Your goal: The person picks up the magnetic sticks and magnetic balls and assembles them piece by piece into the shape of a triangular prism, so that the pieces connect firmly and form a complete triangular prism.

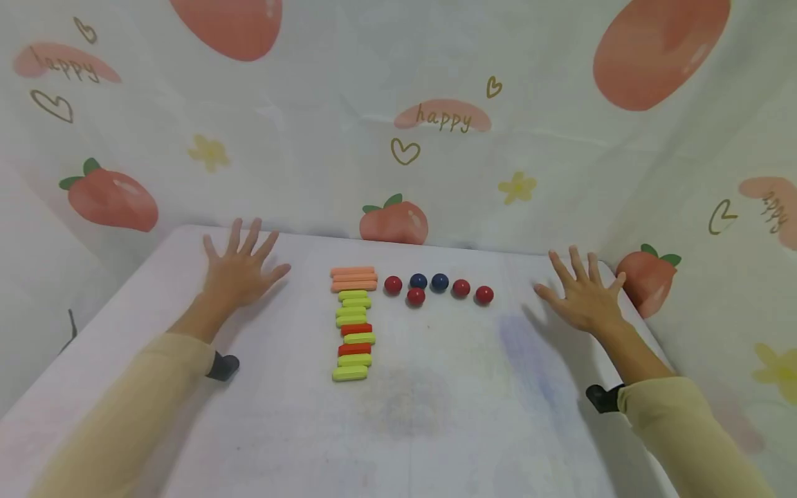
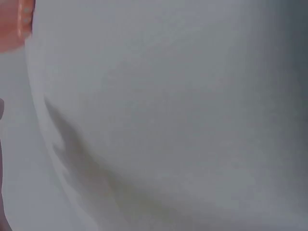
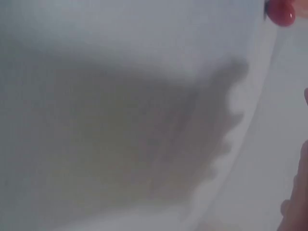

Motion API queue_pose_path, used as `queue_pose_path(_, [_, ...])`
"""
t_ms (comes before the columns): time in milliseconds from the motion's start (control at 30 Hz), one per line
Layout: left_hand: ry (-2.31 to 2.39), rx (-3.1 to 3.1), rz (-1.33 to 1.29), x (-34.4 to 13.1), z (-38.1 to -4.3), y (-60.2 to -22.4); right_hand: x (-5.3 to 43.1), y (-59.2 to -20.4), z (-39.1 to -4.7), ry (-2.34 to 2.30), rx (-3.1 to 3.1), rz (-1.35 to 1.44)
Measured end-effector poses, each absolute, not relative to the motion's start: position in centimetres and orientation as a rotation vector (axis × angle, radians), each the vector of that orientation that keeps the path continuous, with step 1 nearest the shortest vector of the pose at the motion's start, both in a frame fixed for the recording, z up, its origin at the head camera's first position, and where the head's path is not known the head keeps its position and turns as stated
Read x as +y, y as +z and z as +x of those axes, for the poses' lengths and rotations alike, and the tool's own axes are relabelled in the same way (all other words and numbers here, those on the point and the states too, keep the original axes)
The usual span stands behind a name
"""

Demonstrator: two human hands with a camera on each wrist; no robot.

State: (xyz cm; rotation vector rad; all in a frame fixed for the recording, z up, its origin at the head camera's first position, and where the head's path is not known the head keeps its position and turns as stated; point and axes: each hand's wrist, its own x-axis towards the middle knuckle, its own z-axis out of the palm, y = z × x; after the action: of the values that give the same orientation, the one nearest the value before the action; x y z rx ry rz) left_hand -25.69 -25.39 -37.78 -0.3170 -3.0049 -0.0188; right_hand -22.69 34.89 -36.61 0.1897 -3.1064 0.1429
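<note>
In the head view my left hand (image 1: 236, 275) is stretched out at the table's far left, its fingers spread and nothing in them. On the far right my right hand (image 1: 585, 297) is likewise spread and holds nothing; its shadow falls on the table beside it. Between the hands runs a column of small sticks: orange sticks (image 1: 353, 279) at the top, then yellow-green sticks (image 1: 355, 360) mixed with two red sticks (image 1: 356, 330). Right of the column sit red balls (image 1: 484, 294) and two blue balls (image 1: 439, 282). A red ball (image 3: 280, 12) shows in the right wrist view's corner.
The white table (image 1: 280, 415) carries faint bluish and grey stains. Behind it and at both sides hangs a pale curtain (image 1: 311, 152) printed with fruit, flowers and "happy". Each wrist wears a dark device, such as the left one (image 1: 223, 366).
</note>
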Motion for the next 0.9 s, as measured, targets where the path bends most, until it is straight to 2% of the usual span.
queue_pose_path(300, [0.019,-2.902,-0.578,-21.7,-23.2,-38.1,31.9,-37.4,-22.8,0.303,-3.174,0.383])
queue_pose_path(467, [-0.07,-2.878,-0.747,-19.9,-21.3,-38.4,30.0,-37.8,-22.7,0.624,-3.157,0.515])
queue_pose_path(700, [-0.483,-2.791,-1.073,-18.1,-18.5,-39.0,28.8,-38.3,-22.8,1.195,-3.056,0.664])
queue_pose_path(900, [-0.973,-2.687,-1.238,-16.8,-16.8,-39.6,28.4,-38.8,-23.1,1.386,-2.963,0.71])
